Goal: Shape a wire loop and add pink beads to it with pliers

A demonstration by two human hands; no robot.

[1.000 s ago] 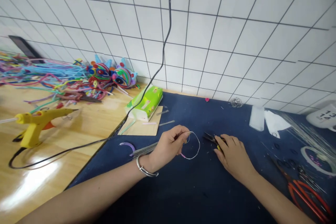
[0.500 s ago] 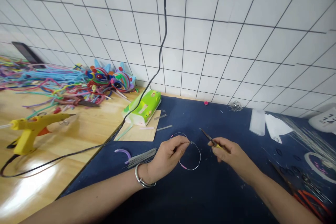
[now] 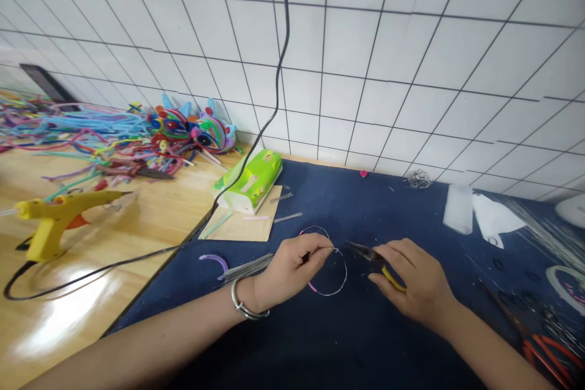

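Note:
My left hand [image 3: 299, 265] pinches a thin wire ring [image 3: 346, 274] between thumb and fingertips. Small pink beads sit on parts of the ring, and its wire is twisted where I hold it. My right hand [image 3: 414, 277] grips yellow-handled needle-nose pliers [image 3: 368, 251], whose dark jaws point left toward the ring without touching it. Behind my left hand lies a bundle of straight wires [image 3: 249, 270], beside a purple curved piece [image 3: 218, 261].
A yellow glue gun [image 3: 55, 219] rests on the wooden table at left, near a heap of pipe cleaners [image 3: 91, 125]. A green tissue pack [image 3: 258, 180] sits on a board [image 3: 262, 228]. Orange-handled scissors [image 3: 548, 353] lie at lower right. A black cable [image 3: 280, 73] crosses the view.
My right hand has turned the pliers, and their jaws now look spread and more level. The left hand still pinches the wire ring in nearly the same place. The view has shifted slightly.

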